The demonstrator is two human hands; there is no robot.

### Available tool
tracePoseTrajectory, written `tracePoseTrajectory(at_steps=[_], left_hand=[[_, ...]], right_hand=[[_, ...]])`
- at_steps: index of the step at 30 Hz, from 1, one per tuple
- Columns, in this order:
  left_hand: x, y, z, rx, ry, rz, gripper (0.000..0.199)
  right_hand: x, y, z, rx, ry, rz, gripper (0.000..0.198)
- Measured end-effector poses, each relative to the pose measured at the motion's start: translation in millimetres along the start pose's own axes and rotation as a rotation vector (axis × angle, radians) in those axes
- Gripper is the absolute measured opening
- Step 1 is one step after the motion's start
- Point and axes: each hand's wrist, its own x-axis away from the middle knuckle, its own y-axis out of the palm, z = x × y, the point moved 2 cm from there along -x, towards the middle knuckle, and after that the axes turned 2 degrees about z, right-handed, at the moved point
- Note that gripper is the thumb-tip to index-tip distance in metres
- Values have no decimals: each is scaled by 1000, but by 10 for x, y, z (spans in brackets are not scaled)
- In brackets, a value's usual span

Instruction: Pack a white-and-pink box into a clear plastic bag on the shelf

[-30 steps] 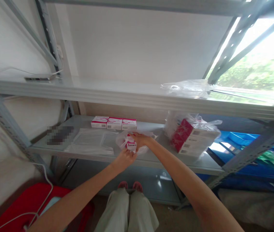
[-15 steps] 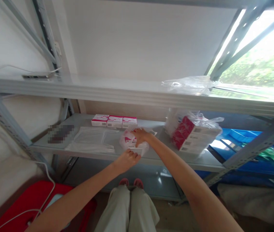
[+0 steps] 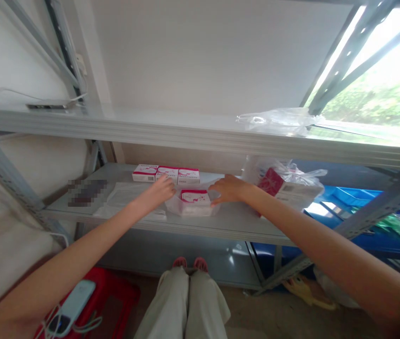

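- Both hands are down on the middle shelf, working a pink and white box that sits inside a thin clear plastic bag, near the shelf's front edge.
- Left hand is at the bag's left side with fingers loosely curled. Looks like it's touching the plastic, but I can't tell if it's actually pinching it.
- Right hand lies flat-ish at the box's right end, fingers spread and pressing against it, not closed round anything.
- My take on doing it well: keep the right hand steadying the box while the left smooths the film, since that plastic looks slippery and bunches easily.
- Three matching boxes sit in a row just behind, toward the back edge, so don't nudge those.
- A bagged stack of boxes stands near the right hand's wrist, so watch the elbow.
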Motion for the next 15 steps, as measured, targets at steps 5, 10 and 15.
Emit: tracePoseTrajectory(at_steps=[5,10,15], left_hand=[[-31,-138,-332,81,-6,90,30],[-199,-58,-425,125,-102,64,29],[-280,167,-491,406,-206,195,31]], right_hand=[[174,-214,160,279,-144,108,18],[218,-217,36,376,-196,153,30],[269,-114,57,375,-218,204,33]])
